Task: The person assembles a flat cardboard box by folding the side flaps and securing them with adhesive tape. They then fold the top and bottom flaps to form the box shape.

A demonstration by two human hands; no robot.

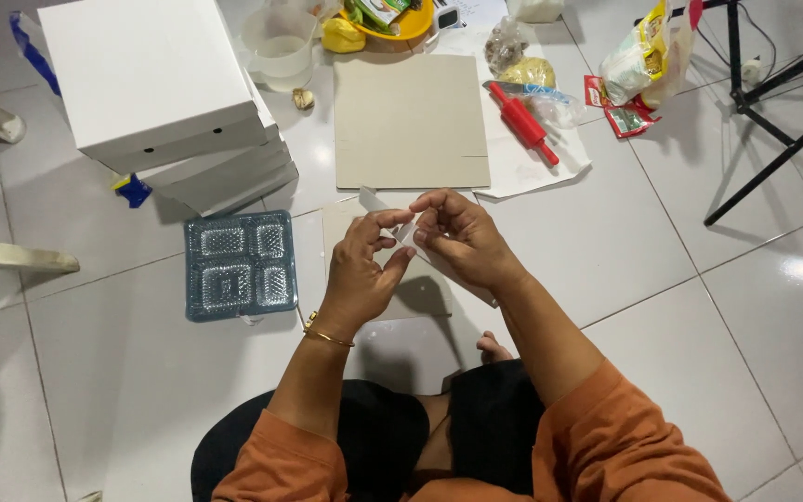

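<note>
Flat cardboard blank [392,244] — held over the floor tiles between left hand [362,270] and right hand [460,237], both pinching one flap, no wall yet raised. Folded white boxes [164,93] stand stacked nearby; another blank [411,121] lies flat — more seemingly remain

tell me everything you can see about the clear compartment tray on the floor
The tray is a squarish piece of thin, clear, glossy plastic that looks bluish against the white tiled floor. It has four recessed compartments in two rows, with ribbed, glinting bottoms. All of them look empty. It lies flat, open side up, in front of the stack of white boxes and beside a flat cardboard sheet. The left hand is close to it but not touching; nothing rests on it.
</note>
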